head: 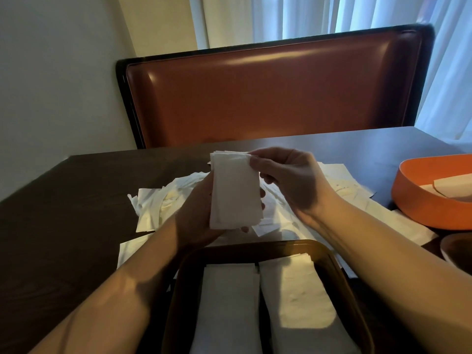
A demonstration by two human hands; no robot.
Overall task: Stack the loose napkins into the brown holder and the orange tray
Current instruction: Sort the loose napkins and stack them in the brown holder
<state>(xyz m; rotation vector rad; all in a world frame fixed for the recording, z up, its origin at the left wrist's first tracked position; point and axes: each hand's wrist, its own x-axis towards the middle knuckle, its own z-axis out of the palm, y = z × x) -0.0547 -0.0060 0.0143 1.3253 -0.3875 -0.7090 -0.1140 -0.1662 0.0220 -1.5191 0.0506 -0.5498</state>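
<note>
A small stack of folded white napkins stands upright above the table, held in both hands. My left hand cups it from behind and below, fingers curled round its lower edge. My right hand pinches its top right corner. Loose napkins lie spread on the dark table beneath and behind my hands. The brown holder sits nearest me and contains two side-by-side napkin stacks. The orange tray is at the right edge with a few napkins inside.
The dark wooden table runs to a brown leather chair back on its far side. A rounded brown object peeks in at the right edge below the tray. White curtains hang behind.
</note>
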